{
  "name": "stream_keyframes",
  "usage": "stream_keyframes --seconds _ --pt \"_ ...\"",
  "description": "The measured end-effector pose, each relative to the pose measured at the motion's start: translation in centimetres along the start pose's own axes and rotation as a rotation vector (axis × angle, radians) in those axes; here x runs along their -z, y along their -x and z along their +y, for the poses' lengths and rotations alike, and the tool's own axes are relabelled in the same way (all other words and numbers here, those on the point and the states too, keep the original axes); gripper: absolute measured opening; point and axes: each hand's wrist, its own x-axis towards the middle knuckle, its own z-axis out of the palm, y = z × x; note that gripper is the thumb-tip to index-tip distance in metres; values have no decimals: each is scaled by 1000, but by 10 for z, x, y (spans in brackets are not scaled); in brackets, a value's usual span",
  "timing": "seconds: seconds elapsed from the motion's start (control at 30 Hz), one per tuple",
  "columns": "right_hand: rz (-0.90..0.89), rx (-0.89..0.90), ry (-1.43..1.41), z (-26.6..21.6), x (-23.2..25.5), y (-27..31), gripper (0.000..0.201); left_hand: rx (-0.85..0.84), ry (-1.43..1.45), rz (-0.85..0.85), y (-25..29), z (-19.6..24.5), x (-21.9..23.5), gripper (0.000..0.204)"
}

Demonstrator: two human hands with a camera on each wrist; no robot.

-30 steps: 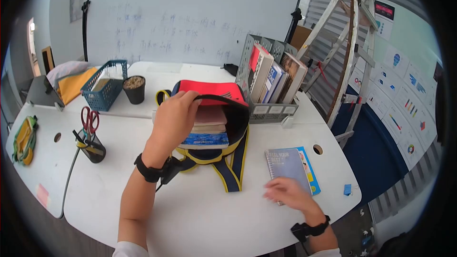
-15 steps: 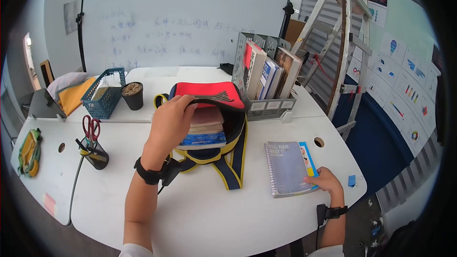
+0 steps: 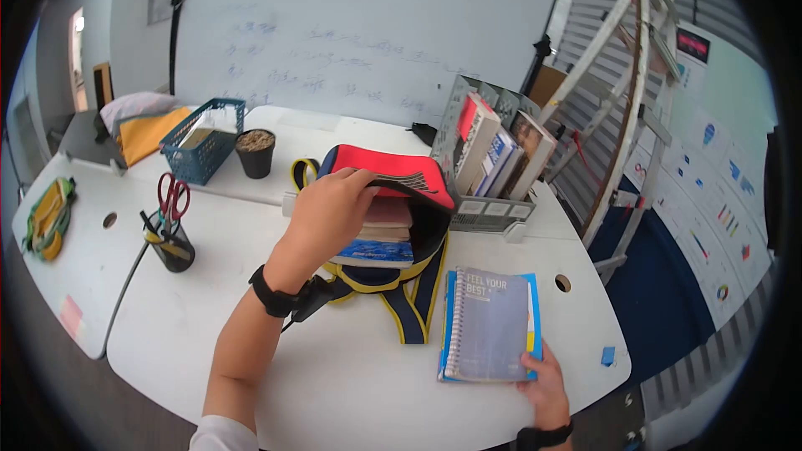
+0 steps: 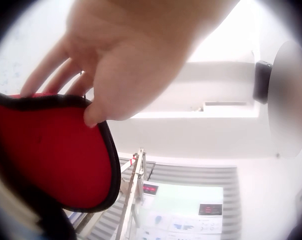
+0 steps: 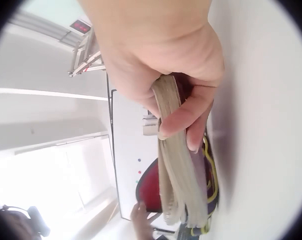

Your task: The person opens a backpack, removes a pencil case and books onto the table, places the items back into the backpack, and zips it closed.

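Note:
A navy backpack with yellow trim (image 3: 409,317) lies on the table, its red flap (image 3: 409,174) raised. My left hand (image 3: 330,213) pinches the flap's black edge; in the left wrist view the thumb presses its red inner side (image 4: 56,150). Inside the mouth sits a stack of books (image 3: 376,252), a blue one lowest. To the right, my right hand (image 3: 547,384) grips a grey spiral notebook (image 3: 493,326) together with a blue book (image 3: 535,284) under it, by their lower right corner. From the right wrist view, fingers curl round the thick page edges (image 5: 176,160).
Behind the bag stands a grey file rack (image 3: 489,207) with upright books. A plant pot (image 3: 256,157), a blue basket (image 3: 205,159) and a pen holder with scissors (image 3: 175,250) are on the left. A small blue clip (image 3: 608,357) lies near the right edge.
My right hand reached the notebook's right side, took hold of it and the blue book, and shifted both left toward the bag. My left hand keeps holding the flap.

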Motion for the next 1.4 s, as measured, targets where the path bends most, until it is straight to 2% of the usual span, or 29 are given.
stream_keyframes --seconds 0.03,0.1,0.13,0.2,0.3,0.47,0.57,0.63,0.7,0.73,0.8,0.83,0.9,0.93,0.97,1.03,1.1,1.17,1.2,1.23,1.3,1.33,1.4 --pt "-10 -11 13 -3 -10 6 61 -12 4 -22 1 0 1 15" --pt "-160 -91 -107 -11 -33 20 60 0 -5 -22 1 -2 0 15" --pt "-159 -93 -116 -11 -43 22 60 -5 -3 -20 0 -2 -1 15" --pt "-268 -54 -139 -16 -64 22 60 -15 13 -22 -2 -2 0 15" --pt "-388 -109 -72 -36 -109 15 60 -5 62 3 1 -3 3 16" --pt "-446 -61 13 -44 -169 -30 51 -19 89 51 -4 -3 6 16" --pt "-498 -48 25 -42 -190 -84 46 -61 77 60 -5 -5 8 16" --pt "-525 -58 -15 -44 -212 -108 43 -97 81 81 -4 -2 6 16" --pt "-532 46 -321 -53 -244 -118 39 -85 121 29 -1 -1 2 17" --pt "-526 47 -324 -44 -243 -115 39 -72 155 14 -3 -1 3 17" --pt "-280 238 -125 -21 -241 -107 36 -66 153 -33 -5 -3 12 17" --pt "-295 238 -118 -16 -233 -105 36 -44 152 -80 -4 -5 17 18" --pt "-427 578 814 -13 -203 -95 38 -18 184 -73 -4 -12 17 19" --pt "-412 773 1186 -21 -198 -91 45 -12 223 -75 -5 -13 15 21" --pt "-401 769 1176 -21 -198 -90 45 -21 222 -87 -3 -10 16 21" --pt "-325 1147 1259 -24 -199 -96 44 84 57 -89 2 -1 23 26" --pt "-328 1148 1251 -23 -199 -112 44 52 -40 -45 9 7 33 26" --pt "-371 848 1470 -28 -204 -121 44 126 -271 -247 16 14 44 24" --pt "-376 926 1460 -20 -200 -131 39 161 -267 -433 20 17 43 22" --pt "-365 927 1420 -19 -200 -132 39 202 -264 -622 26 19 36 22" --pt "-382 867 1509 -22 -200 -127 32 -22 -144 -688 47 11 12 19" --pt "-407 805 1557 -26 -201 -125 27 -29 -148 -704 55 4 -7 19" --pt "-422 826 1530 -22 -199 -129 27 -154 -235 -488 60 0 -37 14"
